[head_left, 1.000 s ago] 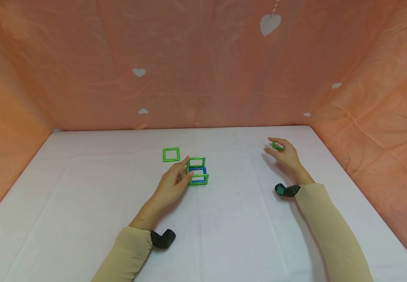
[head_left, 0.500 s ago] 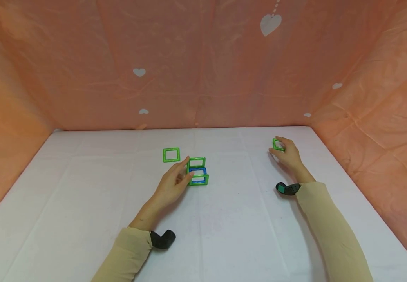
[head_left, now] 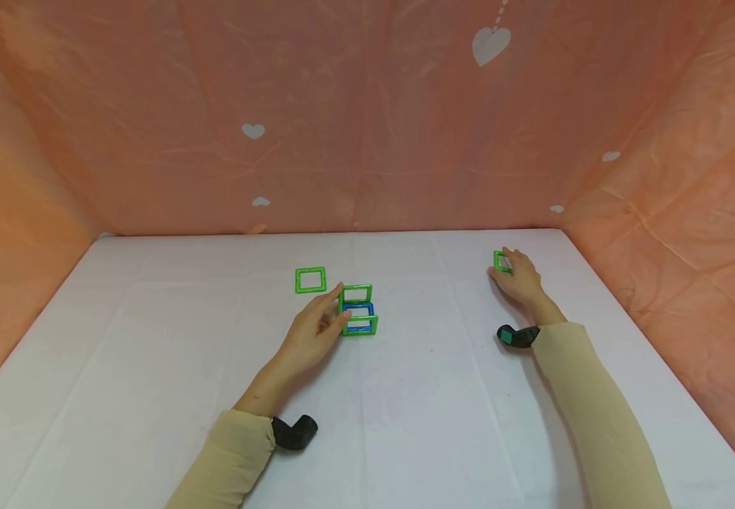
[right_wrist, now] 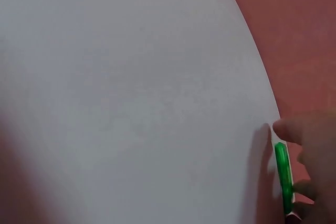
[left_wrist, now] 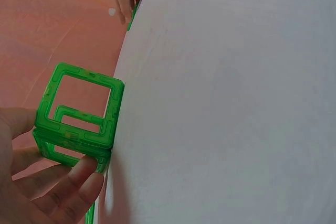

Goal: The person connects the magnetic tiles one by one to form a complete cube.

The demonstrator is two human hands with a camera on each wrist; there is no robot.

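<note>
head view: left grip (head_left: 306, 332) holds frame block (head_left: 361, 319) (right grip (head_left: 518, 278) parted at green square (head_left: 496, 261))

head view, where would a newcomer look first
Probably the orange backdrop with its pale hearts, behind the white table. Next, near the table's middle, the green and blue frame structure in the left hand; then the green square at the right hand, toward the far right corner.

The head view looks forward and down from the near side. The left wrist view, close by the left hand (head_left: 308, 332), faces right and shares it and the right hand (head_left: 520, 277) with the head view; the right wrist view, close in, shows table (right_wrist: 131, 93) and far backdrop (right_wrist: 299, 40).
</note>
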